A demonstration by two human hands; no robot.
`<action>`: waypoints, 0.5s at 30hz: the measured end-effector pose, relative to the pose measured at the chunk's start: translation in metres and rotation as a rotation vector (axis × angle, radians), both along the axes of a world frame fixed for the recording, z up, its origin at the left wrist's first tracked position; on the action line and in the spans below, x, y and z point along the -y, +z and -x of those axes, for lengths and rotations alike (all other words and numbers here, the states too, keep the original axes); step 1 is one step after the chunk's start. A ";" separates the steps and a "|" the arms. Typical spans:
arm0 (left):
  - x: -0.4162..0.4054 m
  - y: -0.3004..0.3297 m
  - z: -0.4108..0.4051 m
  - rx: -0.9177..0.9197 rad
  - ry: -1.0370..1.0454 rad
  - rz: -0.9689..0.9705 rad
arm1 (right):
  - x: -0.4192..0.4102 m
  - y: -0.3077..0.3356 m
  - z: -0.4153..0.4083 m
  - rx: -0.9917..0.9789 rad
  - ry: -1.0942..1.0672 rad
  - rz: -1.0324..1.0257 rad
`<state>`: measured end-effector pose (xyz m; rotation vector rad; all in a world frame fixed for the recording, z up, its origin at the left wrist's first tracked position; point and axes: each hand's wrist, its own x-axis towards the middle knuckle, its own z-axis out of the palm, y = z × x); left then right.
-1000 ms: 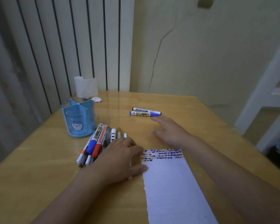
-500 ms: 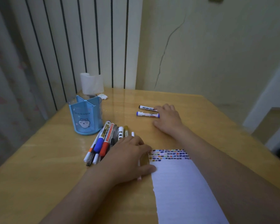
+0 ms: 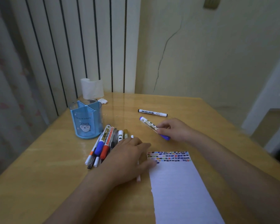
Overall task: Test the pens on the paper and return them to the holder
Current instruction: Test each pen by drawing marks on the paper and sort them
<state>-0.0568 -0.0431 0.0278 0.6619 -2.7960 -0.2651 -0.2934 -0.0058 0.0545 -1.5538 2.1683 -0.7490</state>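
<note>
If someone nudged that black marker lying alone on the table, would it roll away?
Probably: the black marker looks round and lies flat on the glossy table. It likely feels light and stiff, being a slim plastic tube.

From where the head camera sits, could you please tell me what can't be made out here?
- Pile of pens: near ends hidden under the left hand.
- Blue marker: middle covered by the right hand's grip; label blurred.
- Paper: cut off by the bottom edge.
- Holder: contents not visible.
</note>
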 end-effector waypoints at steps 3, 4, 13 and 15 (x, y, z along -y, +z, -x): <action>-0.010 0.008 0.002 -0.142 0.005 0.022 | -0.045 0.003 -0.017 0.281 0.021 0.105; -0.013 0.011 0.003 -0.188 0.001 0.013 | -0.060 0.002 -0.025 0.379 0.027 0.133; -0.038 0.015 0.011 -0.237 -0.096 0.052 | -0.104 -0.010 -0.054 0.665 0.071 0.296; -0.041 0.013 0.012 -0.226 -0.134 0.001 | -0.105 -0.009 -0.054 0.663 0.062 0.306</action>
